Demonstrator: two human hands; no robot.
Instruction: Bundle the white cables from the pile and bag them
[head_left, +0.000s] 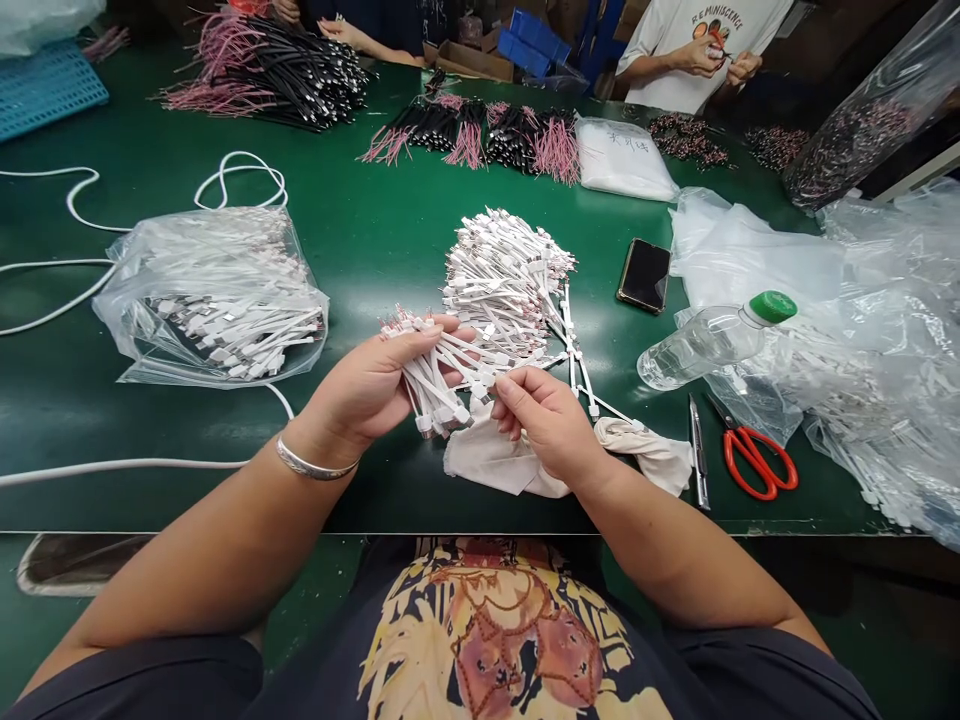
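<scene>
A bundle of short white cables (pixel 431 385) is gripped in my left hand (pixel 379 375), their connector ends hanging down and fanned out. My right hand (pixel 544 415) pinches the white connector end of a cable at the bundle's right side. Just beyond both hands lies a large heap of similar white cables (pixel 502 275), with a few strays trailing to its right. Under my right hand a cream cloth (pixel 495 455) is bunched on the green table (pixel 375 220). To the left, a clear plastic bag (pixel 217 290) holds more white cables.
A utility knife (pixel 698 455), red-handled scissors (pixel 757 460), a green-capped bottle (pixel 705 345) and a phone (pixel 645 275) lie on the right. Plastic bags (pixel 847 310) spread beyond them. Black-and-pink cables (pixel 300 75) lie at the back, where two people work. A white cord (pixel 127 465) crosses the left side.
</scene>
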